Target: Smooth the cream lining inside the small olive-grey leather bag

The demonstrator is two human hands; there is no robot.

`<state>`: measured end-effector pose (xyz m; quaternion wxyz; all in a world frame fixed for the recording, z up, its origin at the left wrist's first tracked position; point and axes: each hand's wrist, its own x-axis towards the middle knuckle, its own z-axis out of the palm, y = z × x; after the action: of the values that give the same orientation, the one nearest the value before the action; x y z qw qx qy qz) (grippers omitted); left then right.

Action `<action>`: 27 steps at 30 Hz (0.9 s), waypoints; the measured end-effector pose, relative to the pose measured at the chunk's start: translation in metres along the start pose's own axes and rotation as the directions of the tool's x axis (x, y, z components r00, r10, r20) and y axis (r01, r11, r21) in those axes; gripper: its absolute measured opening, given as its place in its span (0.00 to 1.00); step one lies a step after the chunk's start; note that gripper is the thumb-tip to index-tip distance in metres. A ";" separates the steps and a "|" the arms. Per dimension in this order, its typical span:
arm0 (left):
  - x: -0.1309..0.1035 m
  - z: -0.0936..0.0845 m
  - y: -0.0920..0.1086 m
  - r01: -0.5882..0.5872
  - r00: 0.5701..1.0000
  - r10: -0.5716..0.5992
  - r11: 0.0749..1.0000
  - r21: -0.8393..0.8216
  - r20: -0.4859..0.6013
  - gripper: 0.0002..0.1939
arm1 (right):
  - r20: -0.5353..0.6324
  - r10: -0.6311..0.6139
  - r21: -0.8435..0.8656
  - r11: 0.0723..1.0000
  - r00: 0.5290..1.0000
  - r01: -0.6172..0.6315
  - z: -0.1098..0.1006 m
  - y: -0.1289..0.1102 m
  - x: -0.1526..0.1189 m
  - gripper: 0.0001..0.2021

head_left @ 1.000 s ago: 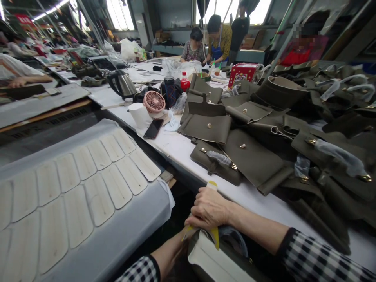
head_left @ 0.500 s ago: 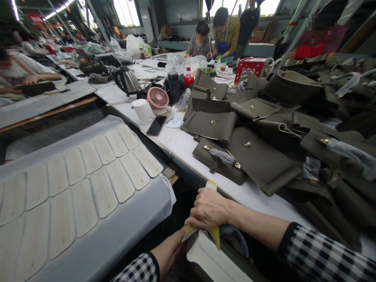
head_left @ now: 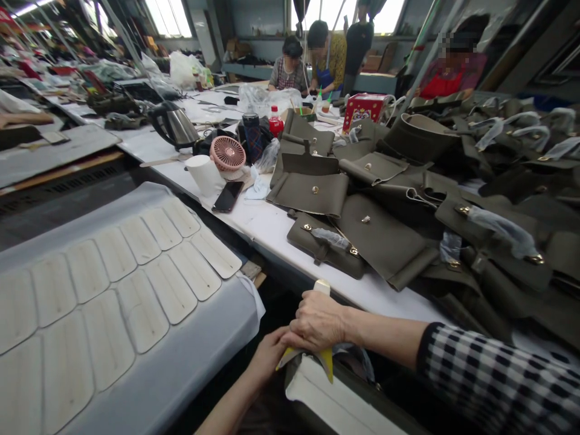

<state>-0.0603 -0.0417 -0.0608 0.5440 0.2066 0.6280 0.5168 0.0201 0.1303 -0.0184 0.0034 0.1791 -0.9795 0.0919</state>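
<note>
My right hand (head_left: 317,320) is wrapped round what looks like a partly peeled banana (head_left: 322,286). Its pale end sticks up above my fist, and yellow peel flaps (head_left: 325,365) hang below it. Against that fist, my left hand (head_left: 268,353) has its fingers closed at the lower part of the banana; the fingertips are partly hidden. Just under the peel lies a dark olive bag piece with a white inner panel (head_left: 333,396), near my lap.
Cream rounded panels (head_left: 147,317) lie in rows on a grey-covered board at left. Olive bags (head_left: 385,238) heap on the white table at right. A phone (head_left: 228,196), paper cup (head_left: 203,175), pink fan (head_left: 228,153) and kettle (head_left: 174,124) stand ahead. Several people work farther back.
The view has shifted slightly to the right. My left hand has risen a little beside my right fist. A yellow bit seen at the banana's upper end no longer shows.
</note>
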 end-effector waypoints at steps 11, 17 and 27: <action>-0.043 0.009 0.020 -0.153 0.986 0.140 0.974 0.167 0.091 0.15 | 0.039 0.091 -0.032 0.995 0.995 -0.089 -0.005 -0.009 -0.009 0.28; -0.043 0.010 0.035 -0.298 0.954 0.262 0.797 0.525 0.144 0.11 | 0.064 0.148 -0.028 0.989 0.987 -0.146 -0.005 -0.015 -0.014 0.28; -0.045 0.010 0.036 -0.239 0.966 0.161 0.856 0.458 0.204 0.22 | 0.043 0.396 0.022 0.917 0.917 -0.397 -0.005 -0.052 -0.039 0.28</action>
<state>-0.0472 -0.0607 -0.0071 0.4670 0.4392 0.6661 0.3812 0.0752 0.0968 -0.0053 -0.0363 -0.0215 -0.9939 0.1019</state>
